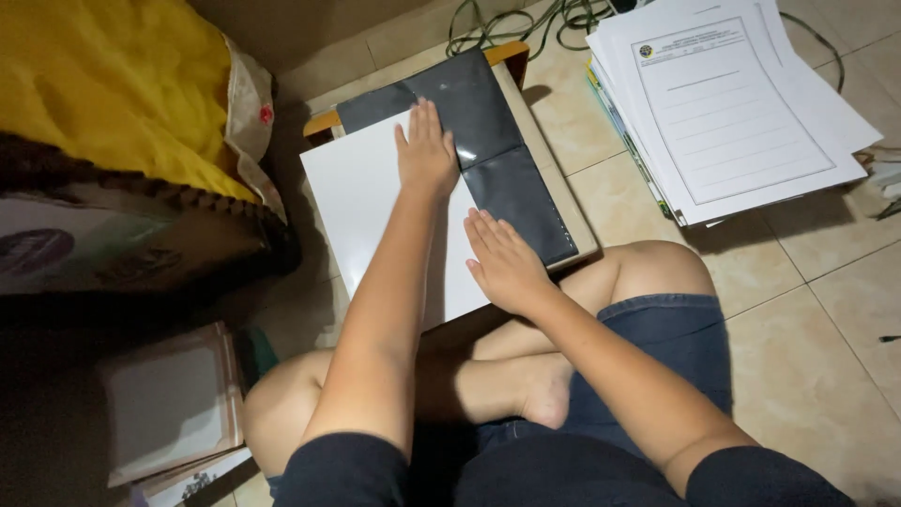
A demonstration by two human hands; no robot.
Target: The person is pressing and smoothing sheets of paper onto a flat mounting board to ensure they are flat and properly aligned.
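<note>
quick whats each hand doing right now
Left hand: open, flat on the white sheet beside the black strip.
Right hand: open, flat on the white sheet, holding nothing.

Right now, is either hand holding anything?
Nothing is gripped. The left hand and right hand lie flat, palms down, on the white sheet beside the black strip.

Sheet point(361, 202) on board point(563, 202); paper stack point(741, 103) right; bag point(113, 84) left.

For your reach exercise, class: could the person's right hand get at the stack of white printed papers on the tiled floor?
Probably yes: the right hand lies flat on the white sheet, and bare tiled floor separates it from the stack of white printed papers.
</note>
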